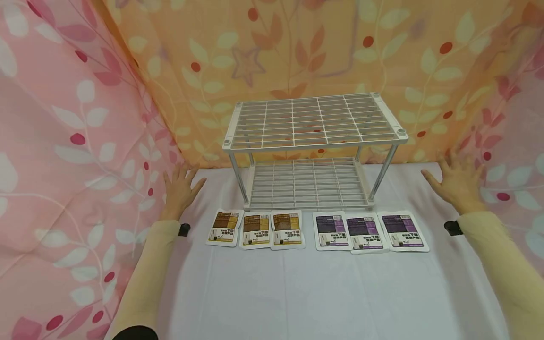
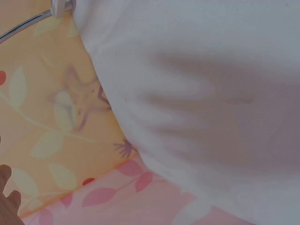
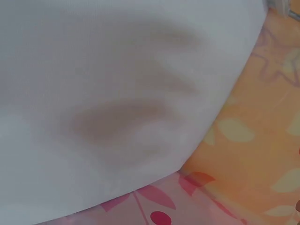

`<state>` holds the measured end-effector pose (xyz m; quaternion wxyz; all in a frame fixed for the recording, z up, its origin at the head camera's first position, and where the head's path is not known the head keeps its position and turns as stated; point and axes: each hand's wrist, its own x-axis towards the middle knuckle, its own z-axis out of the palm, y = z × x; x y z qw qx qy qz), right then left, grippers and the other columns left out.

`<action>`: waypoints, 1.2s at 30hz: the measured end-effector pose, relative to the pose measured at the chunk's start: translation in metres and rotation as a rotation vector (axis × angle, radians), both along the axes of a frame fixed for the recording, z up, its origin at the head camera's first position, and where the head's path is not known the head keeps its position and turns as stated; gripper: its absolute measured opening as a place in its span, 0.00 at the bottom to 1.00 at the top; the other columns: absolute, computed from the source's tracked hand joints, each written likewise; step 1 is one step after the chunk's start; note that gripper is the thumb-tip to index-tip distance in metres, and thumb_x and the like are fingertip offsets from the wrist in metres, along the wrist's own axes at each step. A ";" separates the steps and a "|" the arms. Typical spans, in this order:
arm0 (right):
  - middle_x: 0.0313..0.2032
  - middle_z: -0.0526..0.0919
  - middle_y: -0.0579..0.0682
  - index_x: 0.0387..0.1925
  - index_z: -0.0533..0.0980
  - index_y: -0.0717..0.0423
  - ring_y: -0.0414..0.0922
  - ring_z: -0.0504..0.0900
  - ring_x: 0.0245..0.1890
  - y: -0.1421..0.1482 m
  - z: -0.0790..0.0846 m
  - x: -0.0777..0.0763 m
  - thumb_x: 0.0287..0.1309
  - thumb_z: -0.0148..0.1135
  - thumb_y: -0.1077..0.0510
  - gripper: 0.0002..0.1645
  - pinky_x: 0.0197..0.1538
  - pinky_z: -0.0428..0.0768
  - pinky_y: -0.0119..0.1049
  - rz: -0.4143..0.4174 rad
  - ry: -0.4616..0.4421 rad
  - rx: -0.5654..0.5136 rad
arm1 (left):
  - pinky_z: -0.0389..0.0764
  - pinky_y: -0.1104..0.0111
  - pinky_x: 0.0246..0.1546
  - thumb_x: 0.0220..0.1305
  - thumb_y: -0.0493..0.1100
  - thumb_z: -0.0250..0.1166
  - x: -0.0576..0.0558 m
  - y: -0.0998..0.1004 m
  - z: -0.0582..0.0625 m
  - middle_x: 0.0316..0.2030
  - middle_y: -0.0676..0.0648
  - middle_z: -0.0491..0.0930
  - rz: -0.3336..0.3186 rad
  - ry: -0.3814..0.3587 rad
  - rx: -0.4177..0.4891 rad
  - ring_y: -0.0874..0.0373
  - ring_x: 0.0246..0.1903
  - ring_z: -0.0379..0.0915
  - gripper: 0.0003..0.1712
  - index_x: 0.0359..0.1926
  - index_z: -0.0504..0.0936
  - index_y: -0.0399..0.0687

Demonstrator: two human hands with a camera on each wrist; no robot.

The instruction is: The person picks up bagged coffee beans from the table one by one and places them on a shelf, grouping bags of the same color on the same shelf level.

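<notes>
My left hand [image 1: 178, 192] hovers over the left side of the table with its fingers spread, holding nothing. On the opposite side, my right hand [image 1: 461, 185] is likewise spread and bare, slightly blurred. Between them stands a white two-tier wire rack [image 1: 314, 145] on metal legs. In front of the rack lie three brown-and-yellow packets [image 1: 224, 227], the nearest things to my left hand. Three purple packets [image 1: 403, 230] lie to their right, two of them overlapping. Fingertips [image 2: 10, 206] of the left hand show at the left wrist view's edge.
A white cloth [image 1: 284, 288] covers the table. Orange patterned fabric [image 1: 170, 56] hangs behind the rack, and pink leaf-patterned fabric [image 1: 63, 156] walls the left side, with more on the right. Hand shadows fall on the cloth in both wrist views.
</notes>
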<state>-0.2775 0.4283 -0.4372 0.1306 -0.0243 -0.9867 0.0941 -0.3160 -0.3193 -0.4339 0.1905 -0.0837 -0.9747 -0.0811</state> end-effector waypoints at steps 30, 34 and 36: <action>0.70 0.35 0.66 0.72 0.37 0.46 0.69 0.26 0.67 -0.013 0.020 0.002 0.60 0.41 0.31 0.48 0.57 0.24 0.73 0.061 -0.010 0.064 | 0.29 0.34 0.60 0.62 0.66 0.51 -0.010 0.007 0.005 0.71 0.40 0.49 -0.001 -0.038 -0.060 0.43 0.71 0.33 0.38 0.70 0.57 0.58; 0.70 0.36 0.66 0.72 0.38 0.47 0.66 0.24 0.68 -0.011 0.016 0.005 0.60 0.41 0.30 0.49 0.57 0.23 0.72 0.055 -0.021 0.072 | 0.28 0.34 0.60 0.63 0.65 0.51 -0.007 0.008 0.002 0.71 0.40 0.49 -0.008 -0.046 -0.061 0.42 0.71 0.34 0.38 0.69 0.59 0.56; 0.70 0.36 0.65 0.72 0.38 0.47 0.64 0.23 0.68 -0.009 0.015 0.007 0.60 0.41 0.30 0.49 0.57 0.22 0.72 0.054 -0.024 0.076 | 0.27 0.34 0.60 0.63 0.64 0.51 -0.006 0.010 0.001 0.70 0.40 0.49 -0.007 -0.054 -0.062 0.41 0.71 0.34 0.37 0.69 0.60 0.55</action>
